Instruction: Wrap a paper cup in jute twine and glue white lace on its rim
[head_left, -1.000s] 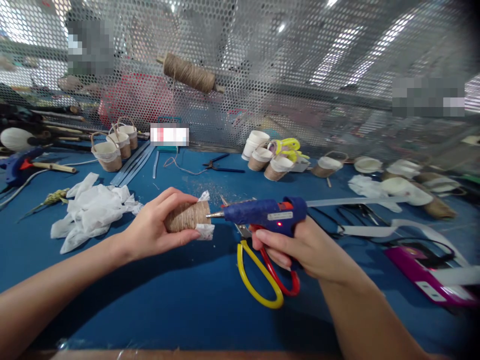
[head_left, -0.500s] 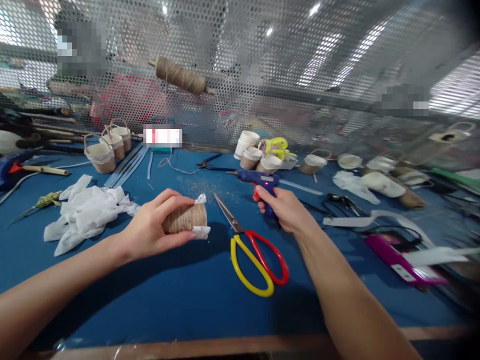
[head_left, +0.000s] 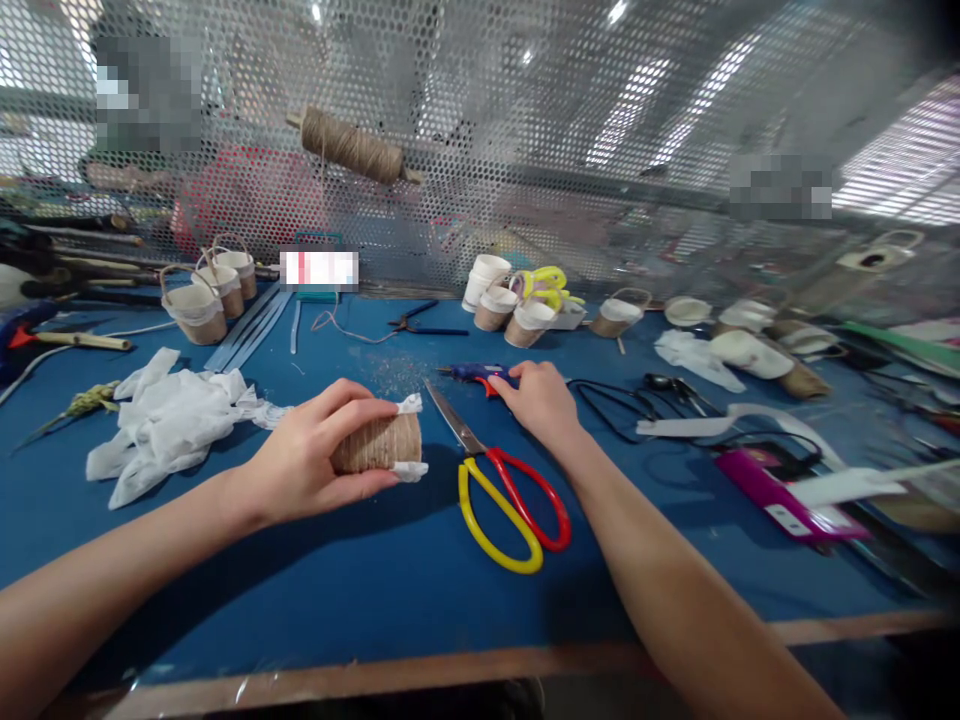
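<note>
My left hand is wrapped round a small twine-wrapped cup that lies on its side in the grip. Bits of white fabric stick out at its rim, and the far end is hidden by my palm. My right hand is closed over the blue glue gun, which is low at the table with its nozzle to the left and its red trigger showing. Between my hands lie large scissors with one yellow and one red handle, blades slightly apart. White fabric pieces lie crumpled left of my left hand.
Several small baskets stand at the back left, more cups at the back middle. Pliers and glue sticks lie behind my hands. A purple power strip with cords is at the right. A twine spool hangs on the mesh.
My right hand has lowered the glue gun to the tabletop, its body now lying flatter. The left hand with the cup has shifted slightly right. The view has moved a little.
</note>
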